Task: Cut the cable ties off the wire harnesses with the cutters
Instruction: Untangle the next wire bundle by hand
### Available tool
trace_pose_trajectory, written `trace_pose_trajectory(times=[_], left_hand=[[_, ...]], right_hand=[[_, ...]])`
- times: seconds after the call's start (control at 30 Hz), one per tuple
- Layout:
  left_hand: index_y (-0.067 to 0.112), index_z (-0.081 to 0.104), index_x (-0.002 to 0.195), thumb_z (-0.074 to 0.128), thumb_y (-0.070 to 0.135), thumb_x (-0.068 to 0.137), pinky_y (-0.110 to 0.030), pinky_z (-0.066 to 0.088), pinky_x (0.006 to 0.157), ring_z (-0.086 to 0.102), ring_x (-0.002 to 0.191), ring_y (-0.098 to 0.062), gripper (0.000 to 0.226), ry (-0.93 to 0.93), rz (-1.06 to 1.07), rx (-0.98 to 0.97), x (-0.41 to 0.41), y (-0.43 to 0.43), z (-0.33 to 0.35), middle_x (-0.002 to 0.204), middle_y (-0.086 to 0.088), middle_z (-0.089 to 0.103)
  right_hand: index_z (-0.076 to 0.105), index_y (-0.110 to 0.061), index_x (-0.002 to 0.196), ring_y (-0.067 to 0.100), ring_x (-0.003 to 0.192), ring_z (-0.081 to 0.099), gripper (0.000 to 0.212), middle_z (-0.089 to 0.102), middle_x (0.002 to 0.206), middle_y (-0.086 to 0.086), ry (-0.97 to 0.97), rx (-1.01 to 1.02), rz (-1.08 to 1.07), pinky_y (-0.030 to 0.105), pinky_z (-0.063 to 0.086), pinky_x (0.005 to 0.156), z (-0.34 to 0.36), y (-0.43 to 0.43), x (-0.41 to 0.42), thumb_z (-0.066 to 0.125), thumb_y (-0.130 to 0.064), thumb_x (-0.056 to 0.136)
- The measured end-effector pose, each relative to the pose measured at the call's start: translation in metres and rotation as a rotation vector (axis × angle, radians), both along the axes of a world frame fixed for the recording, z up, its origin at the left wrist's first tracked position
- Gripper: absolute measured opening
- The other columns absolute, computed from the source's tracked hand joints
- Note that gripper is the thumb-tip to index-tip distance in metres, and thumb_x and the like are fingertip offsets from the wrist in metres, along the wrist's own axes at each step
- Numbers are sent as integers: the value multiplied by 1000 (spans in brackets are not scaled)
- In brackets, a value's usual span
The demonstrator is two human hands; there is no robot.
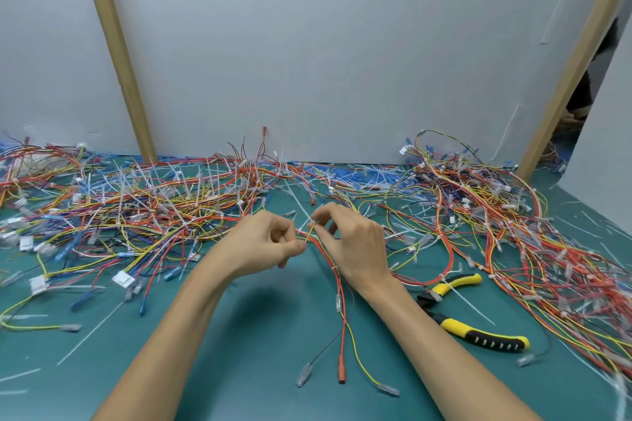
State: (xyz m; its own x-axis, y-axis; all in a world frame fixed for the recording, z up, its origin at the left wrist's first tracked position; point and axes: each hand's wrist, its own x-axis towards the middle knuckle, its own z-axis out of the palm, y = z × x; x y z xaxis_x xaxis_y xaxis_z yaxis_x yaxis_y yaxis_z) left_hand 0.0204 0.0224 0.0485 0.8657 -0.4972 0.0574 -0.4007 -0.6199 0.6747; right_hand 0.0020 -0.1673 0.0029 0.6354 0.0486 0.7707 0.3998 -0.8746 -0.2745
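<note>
Here both hands [307, 243] pinch one harness [337, 270] beside idle cutters [472, 313].

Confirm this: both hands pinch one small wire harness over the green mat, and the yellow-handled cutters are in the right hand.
Not quite. Both hands, left hand and right hand, do pinch the wire harness, but the head view shows the cutters lying on the green mat, beside the right forearm.

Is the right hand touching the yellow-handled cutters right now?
Apart. The head view shows the right hand up at the wire harness, pinching it with the left hand, while the cutters lie on the green mat beside the right forearm.
</note>
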Motion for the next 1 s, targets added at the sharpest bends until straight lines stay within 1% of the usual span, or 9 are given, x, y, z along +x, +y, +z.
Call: trace_pose_trajectory(times=[0.1, 0.2, 0.33, 0.5, 0.7, 0.83, 0.9, 0.93, 1.0], left_hand=[[11, 65, 80, 63, 18, 94, -28, 57, 59, 67, 58, -14, 16, 207, 17, -119, -3, -7, -6, 66, -2, 73], [6, 63, 92, 59, 25, 99, -30, 57, 54, 69, 58, -20, 21, 242, 76, -242, -10, -20, -10, 69, -4, 73], [9, 57, 76, 57, 20, 99, -21, 45, 45, 55, 41, -16, 26, 8, 92, -134, -12, -25, -10, 52, 2, 61], [13, 57, 59, 61, 14, 95, -23, 39, 45, 45, 41, -17, 36, 272, -12, -270, -18, -21, 2, 56, -8, 58], [0, 58, 75, 56, 10, 98, -22, 42, 48, 52, 44, -18, 25, 381, -218, -203, -17, -14, 6, 59, -8, 60], [6, 59, 84, 54, 20, 102, -23, 52, 60, 68, 63, -18, 23, 502, -287, -56, -14, -6, -3, 78, -13, 73], [6, 64, 88, 57, 23, 101, -24, 55, 64, 68, 68, -16, 23, 526, -294, 48, -10, -3, -8, 85, -13, 75], [5, 66, 89, 59, 27, 100, -24, 55, 64, 68, 67, -15, 26, 544, -287, 67, -8, -1, -9, 83, -10, 74], [5, 70, 90, 60, 41, 97, -23, 56, 63, 69, 65, -13, 38, 558, -240, 90, -4, 1, -10, 77, -4, 74]], right_hand=[[65, -25, 85, 12, 66, 66, 13, 67, 74, -11, -18, -26, -15, 33, 51, 53, 0, 3, -4, 77, -22, 80], [64, -22, 78, 16, 69, 62, 14, 64, 77, -9, -94, -140, -28, 29, 44, 46, 0, 4, -6, 78, -23, 77], [63, -22, 77, 18, 71, 59, 12, 61, 83, -9, -155, -189, -6, 27, 38, 44, 0, -1, -4, 69, -29, 85], [65, -21, 76, 19, 69, 62, 18, 63, 84, -9, -57, -105, -89, 26, 36, 48, 0, -16, 1, 80, -26, 84], [64, -24, 79, 21, 68, 64, 19, 64, 78, -7, 47, -114, -112, 32, 43, 49, -1, -16, -2, 72, -37, 91], [68, -30, 94, 19, 81, 66, 6, 66, 88, -11, 260, -163, -69, 34, 49, 65, 8, -14, -4, 71, -32, 90], [67, -38, 111, 12, 89, 62, 30, 63, 91, -16, 430, -195, 13, 32, 48, 79, 19, -21, -5, 71, -21, 86], [67, -38, 113, 12, 89, 60, 38, 63, 92, -15, 448, -133, 55, 31, 47, 83, 26, -24, -3, 68, -13, 84], [69, -32, 105, 13, 86, 62, 32, 67, 91, -10, 364, 130, 43, 29, 47, 83, 38, -35, 4, 62, -10, 83]])
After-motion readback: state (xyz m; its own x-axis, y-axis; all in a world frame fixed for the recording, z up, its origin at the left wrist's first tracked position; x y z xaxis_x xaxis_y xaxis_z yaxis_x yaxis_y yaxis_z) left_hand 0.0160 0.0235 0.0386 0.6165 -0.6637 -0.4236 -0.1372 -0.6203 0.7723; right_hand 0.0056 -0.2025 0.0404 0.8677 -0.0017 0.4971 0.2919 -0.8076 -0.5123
